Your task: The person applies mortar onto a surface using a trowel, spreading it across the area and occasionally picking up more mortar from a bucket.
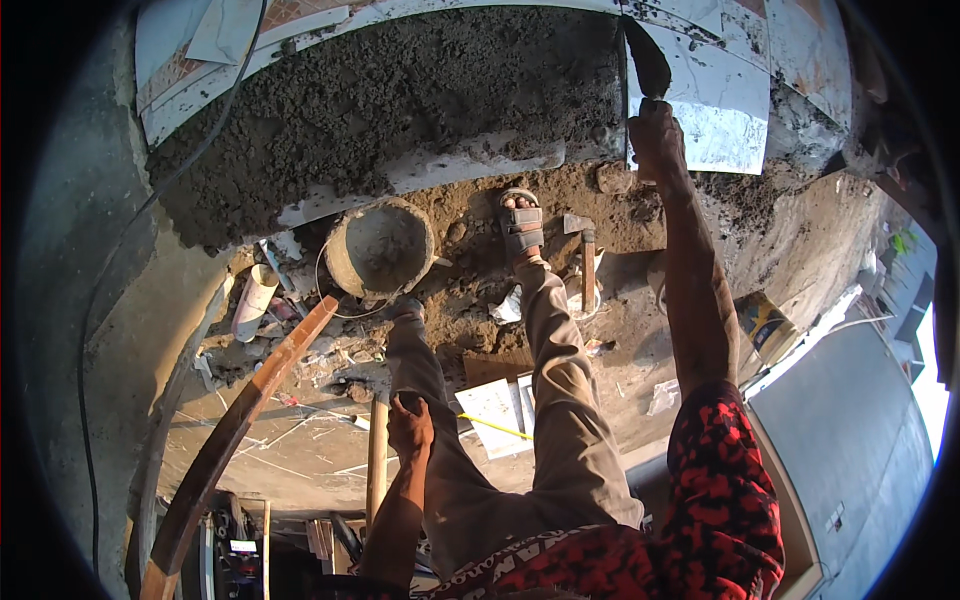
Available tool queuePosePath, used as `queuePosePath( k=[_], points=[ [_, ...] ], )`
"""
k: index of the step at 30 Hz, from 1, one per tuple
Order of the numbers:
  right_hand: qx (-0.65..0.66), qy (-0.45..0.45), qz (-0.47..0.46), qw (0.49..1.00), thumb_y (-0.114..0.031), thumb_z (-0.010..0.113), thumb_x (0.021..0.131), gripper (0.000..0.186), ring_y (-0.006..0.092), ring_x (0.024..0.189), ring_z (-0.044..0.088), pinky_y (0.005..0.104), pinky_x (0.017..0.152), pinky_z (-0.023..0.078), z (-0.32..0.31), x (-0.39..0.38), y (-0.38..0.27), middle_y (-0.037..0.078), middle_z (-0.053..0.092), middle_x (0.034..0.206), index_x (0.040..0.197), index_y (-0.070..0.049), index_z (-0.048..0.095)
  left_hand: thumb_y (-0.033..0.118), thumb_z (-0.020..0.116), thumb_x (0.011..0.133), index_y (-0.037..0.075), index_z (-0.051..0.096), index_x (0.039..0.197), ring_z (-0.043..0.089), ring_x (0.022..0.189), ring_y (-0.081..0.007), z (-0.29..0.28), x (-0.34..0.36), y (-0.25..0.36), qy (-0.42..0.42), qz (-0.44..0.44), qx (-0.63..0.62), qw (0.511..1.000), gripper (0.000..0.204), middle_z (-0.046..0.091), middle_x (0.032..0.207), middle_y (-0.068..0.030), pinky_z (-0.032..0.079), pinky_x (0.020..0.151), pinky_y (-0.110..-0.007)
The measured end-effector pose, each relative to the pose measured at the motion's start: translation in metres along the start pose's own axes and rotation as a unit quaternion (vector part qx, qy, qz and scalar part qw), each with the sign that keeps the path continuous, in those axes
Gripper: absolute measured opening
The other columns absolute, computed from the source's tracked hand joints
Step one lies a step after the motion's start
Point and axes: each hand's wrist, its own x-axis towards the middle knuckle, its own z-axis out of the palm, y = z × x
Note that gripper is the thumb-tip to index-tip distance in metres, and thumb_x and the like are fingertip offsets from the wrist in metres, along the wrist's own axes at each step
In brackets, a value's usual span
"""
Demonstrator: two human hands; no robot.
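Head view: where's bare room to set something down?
Free-looking: lower patch of the white tile, right of the right hand holding a dark metal trowel; brown floor between that tile and the black-and-yellow object, right of the right forearm. Crowded: around the round brownish-grey bucket, with debris and a pale cylindrical tube nearby.

PLACE: building site | SIGNS: mortar bed (pixel 420 95), pale tiles (pixel 715 115), trowel (pixel 650 65), slurry bucket (pixel 337 260), debris-strewn ground (pixel 640 345)
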Motion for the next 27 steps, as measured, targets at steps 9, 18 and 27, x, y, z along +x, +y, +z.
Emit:
queuePosePath(
  k=[9,18,27],
  points=[
    [-0.136,0.023,0.004,0.99,-0.016,0.051,0.08,0.045,0.0424,0.095,0.064,0.048,0.083,0.05,0.0,-0.012,-0.049,0.029,0.065,0.096,0.121,0.004,0.046,0.047,0.054,0.088,0.011,0.044,0.131,0.06,0.104,-0.0379,-0.005,0.006,-0.007,0.006,0.014,-0.029,0.999,0.057,0.06,0.118,-0.0175,0.05,0.086,-0.047],
    [-0.219,0.007,-0.005,0.976,-0.015,0.043,0.085,0.047,0.0496,0.084,0.063,0.0553,0.078,0.049,0.029,-0.074,0.026,0.033,0.063,0.09,0.128,0.005,0.035,0.044,0.059,0.086,0.008,0.045,0.128,0.061,0.102,-0.0384,0.014,0.024,-0.032,0.069,0.05,-0.085,0.993,0.057,0.061,0.115,-0.0191,0.05,0.085,-0.046],
    [-0.003,0.078,0.026,0.997,-0.018,0.055,0.084,0.039,0.0454,0.091,0.059,0.0496,0.077,0.046,0.087,-0.139,0.127,0.025,0.06,0.097,0.118,-0.002,0.044,0.044,0.059,0.086,0.009,0.046,0.128,0.061,0.102,-0.0376,-0.004,0.019,-0.025,0.051,0.04,-0.084,0.994,0.056,0.061,0.116,-0.0193,0.05,0.085,-0.046]
  ],
)
